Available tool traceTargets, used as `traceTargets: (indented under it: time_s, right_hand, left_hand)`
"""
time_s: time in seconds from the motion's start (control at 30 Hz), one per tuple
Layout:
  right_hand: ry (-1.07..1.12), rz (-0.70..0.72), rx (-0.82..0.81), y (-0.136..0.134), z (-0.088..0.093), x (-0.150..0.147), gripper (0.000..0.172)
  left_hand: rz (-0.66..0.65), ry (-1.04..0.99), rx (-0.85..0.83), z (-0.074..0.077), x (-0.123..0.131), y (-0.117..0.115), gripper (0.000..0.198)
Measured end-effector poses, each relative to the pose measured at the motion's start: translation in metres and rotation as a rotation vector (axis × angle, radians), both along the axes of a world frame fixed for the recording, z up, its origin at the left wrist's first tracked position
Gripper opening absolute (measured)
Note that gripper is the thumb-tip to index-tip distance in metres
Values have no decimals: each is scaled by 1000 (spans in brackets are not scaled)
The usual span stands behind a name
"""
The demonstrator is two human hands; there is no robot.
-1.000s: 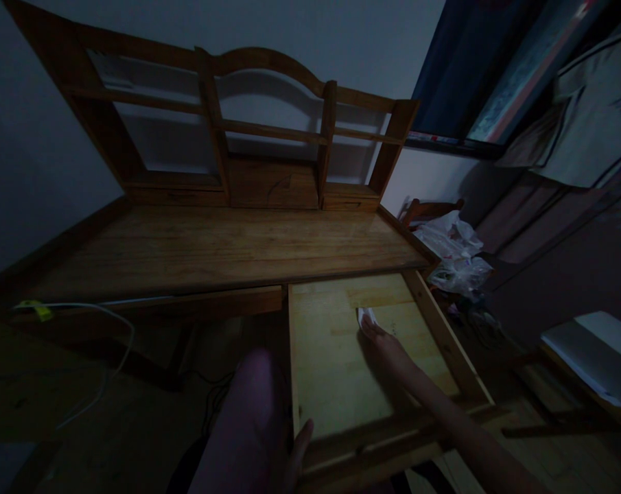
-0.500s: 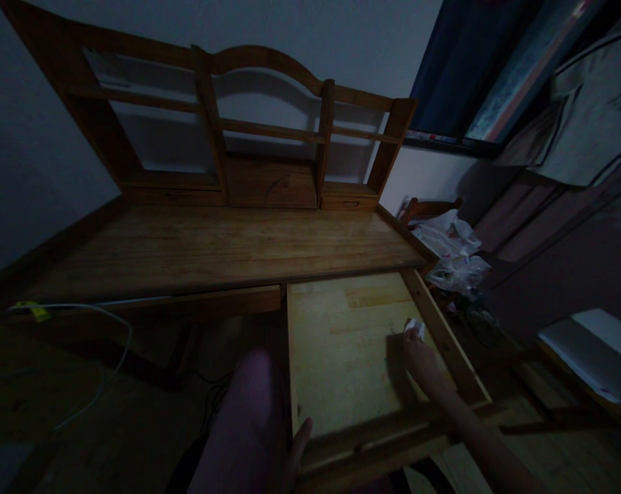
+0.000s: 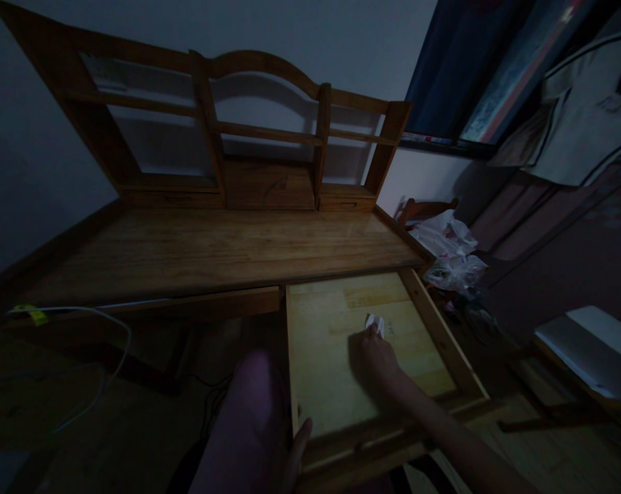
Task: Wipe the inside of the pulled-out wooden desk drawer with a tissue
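Observation:
A wooden drawer [image 3: 320, 384] is pulled out from the desk, its pale bottom bearing some small dark marks. Inside it, my right hand [image 3: 379, 357] pinches a crumpled white tissue [image 3: 375, 322] against the bottom, around the middle. My left hand [image 3: 298, 453] grips the drawer's front left corner, one finger lying over the edge. The rest of that hand is partly hidden in shadow.
Behind the drawer stands the wooden desk [image 3: 228, 240] with a shelf hutch [image 3: 269, 130]. A white cable [image 3: 119, 319] hangs at the left. Plastic bags [image 3: 447, 237] rest on a chair at the right. My knee [image 3: 253, 384] is left of the drawer.
My right hand has slid the tissue leftward over the drawer bottom, from near the right side toward the middle. My left hand stays at the corner.

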State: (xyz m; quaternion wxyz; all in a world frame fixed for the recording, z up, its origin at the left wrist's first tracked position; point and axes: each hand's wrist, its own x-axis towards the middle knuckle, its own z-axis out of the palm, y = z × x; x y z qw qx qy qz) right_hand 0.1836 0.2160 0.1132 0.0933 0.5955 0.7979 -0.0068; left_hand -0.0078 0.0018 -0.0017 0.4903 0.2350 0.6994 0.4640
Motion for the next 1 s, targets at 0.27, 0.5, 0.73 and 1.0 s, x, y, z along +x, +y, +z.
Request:
traceTargets:
  time_s: [0.27,0.5,0.73,1.0]
  right_hand:
    - [0,179,42,-2,-3,-67,66]
    - [200,518,177,-12,-34,-98,75]
    - [250,755,99,-16,-26,-85,65]
    - [317,894,-121,-5,-19,-33,74]
  left_hand:
    - [-40,66,32,-4,0,-2,65]
    - [-31,-37,-52,-15,-9,2,81]
    - [-16,55,32,-37,0,-2,113]
    - [-46,86,54,-15,-1,-4,82]
